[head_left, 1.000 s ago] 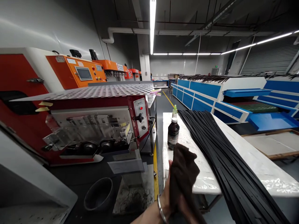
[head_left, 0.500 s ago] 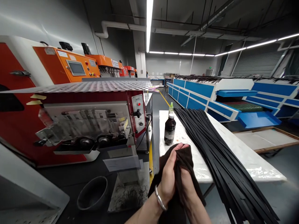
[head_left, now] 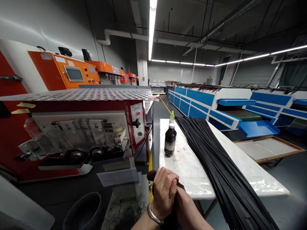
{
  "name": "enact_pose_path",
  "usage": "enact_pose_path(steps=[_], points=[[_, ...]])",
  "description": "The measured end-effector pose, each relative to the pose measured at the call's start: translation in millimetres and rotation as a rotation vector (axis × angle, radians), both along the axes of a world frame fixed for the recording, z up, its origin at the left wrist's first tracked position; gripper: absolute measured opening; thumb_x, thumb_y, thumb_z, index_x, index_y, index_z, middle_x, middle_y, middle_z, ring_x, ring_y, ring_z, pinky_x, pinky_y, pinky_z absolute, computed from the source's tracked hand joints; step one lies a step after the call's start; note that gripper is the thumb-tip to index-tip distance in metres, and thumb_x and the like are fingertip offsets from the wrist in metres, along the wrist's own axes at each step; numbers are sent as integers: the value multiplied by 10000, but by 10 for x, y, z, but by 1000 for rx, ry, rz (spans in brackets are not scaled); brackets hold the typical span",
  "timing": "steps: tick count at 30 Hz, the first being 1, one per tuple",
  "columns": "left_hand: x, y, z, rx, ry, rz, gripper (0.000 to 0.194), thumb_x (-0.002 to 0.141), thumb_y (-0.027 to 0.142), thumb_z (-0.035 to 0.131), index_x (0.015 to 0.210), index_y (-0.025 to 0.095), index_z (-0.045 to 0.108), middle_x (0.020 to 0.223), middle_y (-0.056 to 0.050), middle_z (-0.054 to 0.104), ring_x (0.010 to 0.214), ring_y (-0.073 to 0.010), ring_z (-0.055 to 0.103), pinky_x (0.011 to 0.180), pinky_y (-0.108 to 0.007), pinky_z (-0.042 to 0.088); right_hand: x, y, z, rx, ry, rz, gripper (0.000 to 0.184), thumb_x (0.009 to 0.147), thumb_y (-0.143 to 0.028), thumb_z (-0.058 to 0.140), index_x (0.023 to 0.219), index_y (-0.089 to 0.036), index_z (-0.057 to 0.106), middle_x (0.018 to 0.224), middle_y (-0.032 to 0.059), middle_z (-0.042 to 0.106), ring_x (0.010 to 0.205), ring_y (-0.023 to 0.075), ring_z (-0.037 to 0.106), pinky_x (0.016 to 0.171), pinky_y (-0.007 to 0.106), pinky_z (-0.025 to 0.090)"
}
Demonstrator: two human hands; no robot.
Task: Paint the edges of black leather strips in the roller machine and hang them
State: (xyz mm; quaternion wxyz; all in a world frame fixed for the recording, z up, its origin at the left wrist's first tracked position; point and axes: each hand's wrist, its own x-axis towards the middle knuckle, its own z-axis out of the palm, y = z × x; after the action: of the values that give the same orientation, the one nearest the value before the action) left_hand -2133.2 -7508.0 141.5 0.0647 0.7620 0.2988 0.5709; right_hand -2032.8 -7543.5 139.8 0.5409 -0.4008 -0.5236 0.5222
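Note:
My left hand (head_left: 163, 198), wearing a metal bangle, and my right hand (head_left: 188, 213) are clasped together low in view. Both grip a dark brown cloth (head_left: 151, 175), twisted into a tight roll with one end showing past my left hand. They are just off the near end of a white-topped table (head_left: 182, 163), which is stained and covered in plastic sheeting. On it stand a dark brown glass bottle (head_left: 170, 140) and a small green-tipped bottle (head_left: 171, 118). A long bundle of black perforated strips (head_left: 216, 150) lies beside them.
To my left stands a red industrial machine (head_left: 79, 134) with a perforated metal sheet (head_left: 81, 94) on top. A dark bucket (head_left: 83, 210) sits on the floor below it. Blue conveyor machines (head_left: 199, 102) line the right, near a wood-framed board (head_left: 266, 148).
The cloth has gone from a loose hanging bunch to a tight twisted roll. My right hand has come up beside my left, and the view has swung slightly.

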Motion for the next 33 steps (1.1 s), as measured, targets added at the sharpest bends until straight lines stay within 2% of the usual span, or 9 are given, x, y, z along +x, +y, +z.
enact_pose_path(steps=[6,9,12,16,20,23,28,30,33], points=[[108,222,369,-399,-338,64,355,1025,383,348,750,222,505,649,17,502,604,-147,504,607,-256,389,618,-231,293,2,-541,-109,308,715,-458,775,988,-318,784,1034,69,757,959,330,694,841,399,568],[249,208,648,-584,-425,-144,379,1014,473,361,817,220,562,751,3,578,695,-151,551,633,-238,434,750,-138,231,71,-557,-128,539,748,-378,730,1275,-297,653,1292,74,657,1157,321,622,882,382,564],[267,146,745,-719,-336,-355,352,998,496,405,1084,238,629,1087,-39,667,1009,-193,611,864,-261,485,914,131,194,135,-475,-70,479,842,-255,534,1316,-222,603,1249,91,676,1122,269,640,945,373,526],[-57,209,421,-823,-299,-277,434,970,527,452,1317,282,544,1394,-66,550,1309,-257,486,1124,-385,367,1363,752,486,241,-517,-265,451,821,-231,491,1265,-227,575,1244,71,667,1144,245,619,988,362,479],[-406,388,-101,-922,-330,-105,566,902,629,494,1308,239,546,1377,-135,555,1241,-318,549,1015,-444,470,1604,1641,867,319,-689,-509,453,804,-208,423,1232,-207,570,1167,83,683,1064,243,632,916,357,497],[-492,483,-335,-935,-358,-22,583,882,649,508,1273,221,570,1353,-146,573,1188,-321,590,949,-425,513,1460,2246,901,249,-809,-580,544,794,-145,346,1307,-159,525,1193,127,666,996,232,649,825,325,517],[-392,689,-391,-941,-360,27,588,866,601,560,1299,204,554,1352,-163,577,1191,-326,597,974,-442,505,1145,2640,816,201,-1029,-389,322,835,-202,515,1089,-101,685,932,143,721,753,224,675,688,305,472],[-293,871,-364,-892,-341,31,652,854,533,614,1400,207,470,1439,-172,510,1282,-339,538,1056,-480,451,1100,2631,957,243,-1122,-347,221,881,-279,546,938,-145,712,842,121,723,756,238,673,691,317,439],[-78,1245,-307,-748,-300,39,890,751,415,757,1502,202,328,1571,-169,348,1455,-346,322,1188,-497,286,1016,2545,1334,361,-1199,-334,383,972,-488,427,903,-213,685,880,102,733,813,251,673,692,318,404]])
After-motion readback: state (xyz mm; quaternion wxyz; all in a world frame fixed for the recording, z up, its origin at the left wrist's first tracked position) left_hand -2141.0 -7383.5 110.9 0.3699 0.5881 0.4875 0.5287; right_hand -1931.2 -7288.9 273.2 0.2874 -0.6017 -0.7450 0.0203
